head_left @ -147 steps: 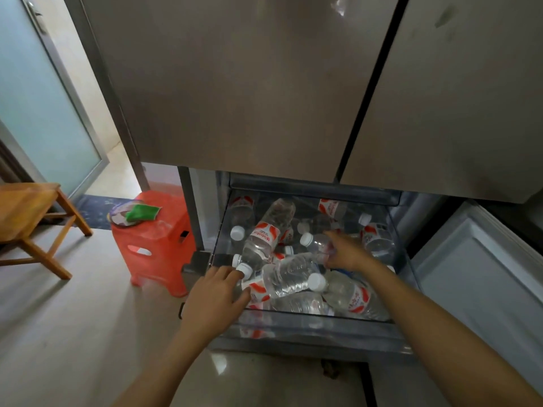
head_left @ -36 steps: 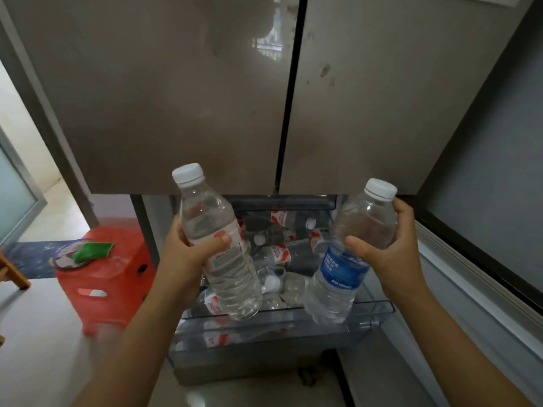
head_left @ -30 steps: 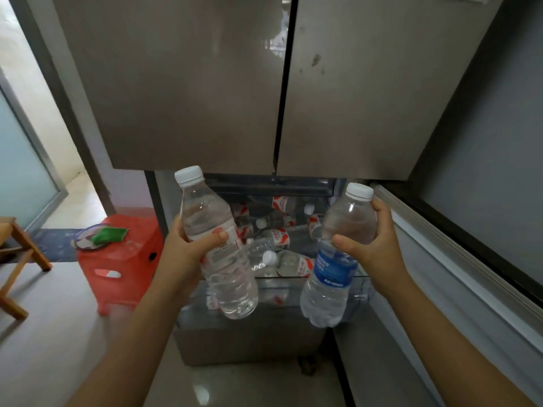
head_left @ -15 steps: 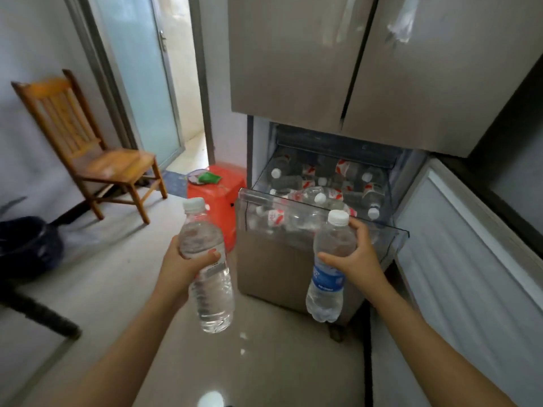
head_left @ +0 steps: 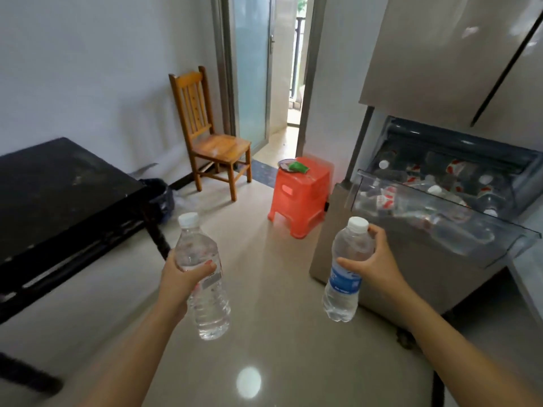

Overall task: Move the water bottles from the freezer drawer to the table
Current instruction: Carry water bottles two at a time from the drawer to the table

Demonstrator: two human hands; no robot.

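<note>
My left hand [head_left: 182,274] grips a clear water bottle with a red-and-white label [head_left: 205,295] upright over the floor. My right hand [head_left: 373,265] holds a second clear bottle with a blue label [head_left: 343,284] by its upper half. Both bottles have white caps. The open freezer drawer [head_left: 499,248] stands at the right, with several more bottles [head_left: 382,198] lying inside. The black table [head_left: 58,189] stands at the left, its near corner just left of my left hand.
A red plastic stool [head_left: 299,195] with a green item on it stands beside the fridge. A wooden chair [head_left: 211,136] is by the glass door [head_left: 252,69]. A dark bin [head_left: 160,195] sits behind the table. Tiled floor [head_left: 264,318] lies between table and drawer.
I have lifted two bottles out of the drawer and turned left, away from the fridge. The black table has come into view at the left; the drawer now lies to the right.
</note>
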